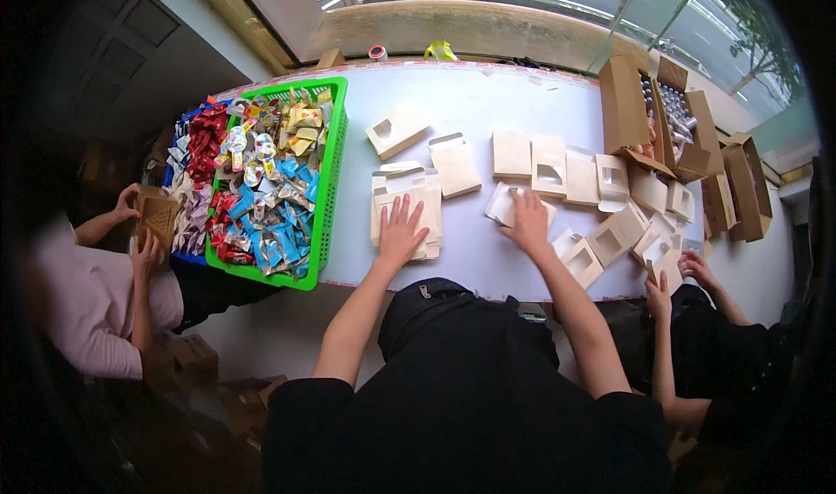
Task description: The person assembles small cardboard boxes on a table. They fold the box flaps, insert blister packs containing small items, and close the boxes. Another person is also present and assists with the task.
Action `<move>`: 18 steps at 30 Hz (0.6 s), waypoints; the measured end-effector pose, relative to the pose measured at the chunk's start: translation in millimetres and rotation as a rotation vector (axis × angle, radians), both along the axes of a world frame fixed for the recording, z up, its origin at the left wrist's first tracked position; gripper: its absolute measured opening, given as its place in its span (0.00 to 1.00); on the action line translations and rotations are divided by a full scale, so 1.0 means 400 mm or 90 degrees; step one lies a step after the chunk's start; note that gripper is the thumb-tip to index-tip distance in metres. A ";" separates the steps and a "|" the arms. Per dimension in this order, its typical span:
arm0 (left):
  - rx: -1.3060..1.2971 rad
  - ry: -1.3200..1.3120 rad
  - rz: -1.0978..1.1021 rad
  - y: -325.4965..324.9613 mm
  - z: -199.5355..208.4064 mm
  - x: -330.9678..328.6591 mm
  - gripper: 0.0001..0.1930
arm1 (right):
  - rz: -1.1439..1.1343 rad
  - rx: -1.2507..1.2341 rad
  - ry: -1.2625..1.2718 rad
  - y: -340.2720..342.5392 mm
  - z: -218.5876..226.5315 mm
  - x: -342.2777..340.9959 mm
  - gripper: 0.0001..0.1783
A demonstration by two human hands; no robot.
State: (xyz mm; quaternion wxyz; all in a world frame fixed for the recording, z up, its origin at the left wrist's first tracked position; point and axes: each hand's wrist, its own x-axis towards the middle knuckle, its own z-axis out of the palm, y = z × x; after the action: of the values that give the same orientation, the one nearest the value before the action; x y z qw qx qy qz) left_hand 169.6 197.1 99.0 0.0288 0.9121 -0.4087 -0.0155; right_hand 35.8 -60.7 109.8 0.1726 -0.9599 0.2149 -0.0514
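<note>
My left hand (pixel 401 230) lies palm down with fingers spread on a short stack of flat, cream-coloured cardboard boxes (pixel 428 193). My right hand (pixel 528 222) has its fingers bent over a small cream box (pixel 502 205), gripping it against the white table. The side of that box under my palm is hidden. Just beyond my hands are a folded box with its flap raised (pixel 455 166) and another box with a cut-out window (pixel 398 131). To the right of my right hand lie several more boxes, some with windows, such as one box (pixel 549 165).
A green basket (pixel 338 137) full of wrapped snacks stands left. Open brown cartons (pixel 623 102) of small packed items stand at the far right. One co-worker's hands (pixel 144 233) hold a brown box at left; another's hands (pixel 670 287) hold a cream box at right.
</note>
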 end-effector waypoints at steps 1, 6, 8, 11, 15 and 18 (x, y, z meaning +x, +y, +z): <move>-0.009 0.001 -0.009 0.003 -0.005 0.005 0.31 | 0.018 -0.018 0.041 -0.022 -0.002 -0.010 0.46; -0.043 0.047 0.045 -0.041 0.063 -0.008 0.27 | 0.008 -0.019 0.119 -0.050 -0.003 -0.005 0.57; -0.093 0.050 0.060 -0.075 0.117 -0.026 0.25 | -0.034 0.139 0.075 -0.039 0.016 0.005 0.56; -0.192 0.017 0.054 -0.125 0.222 -0.093 0.21 | -0.044 0.617 -0.157 -0.023 -0.007 -0.010 0.51; -0.388 0.336 0.139 -0.155 0.286 -0.180 0.17 | -0.194 1.387 -0.243 0.054 0.162 -0.062 0.43; -0.489 0.771 0.226 -0.174 0.279 -0.226 0.18 | -0.181 1.568 -0.400 0.087 0.185 -0.061 0.44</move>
State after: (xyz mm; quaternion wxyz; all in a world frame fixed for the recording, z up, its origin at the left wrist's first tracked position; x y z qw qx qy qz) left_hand 79.4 127.6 210.5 0.5689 0.7217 -0.1438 -0.3673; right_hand 11.4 -25.7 183.8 0.9800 -0.0820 0.1709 -0.0606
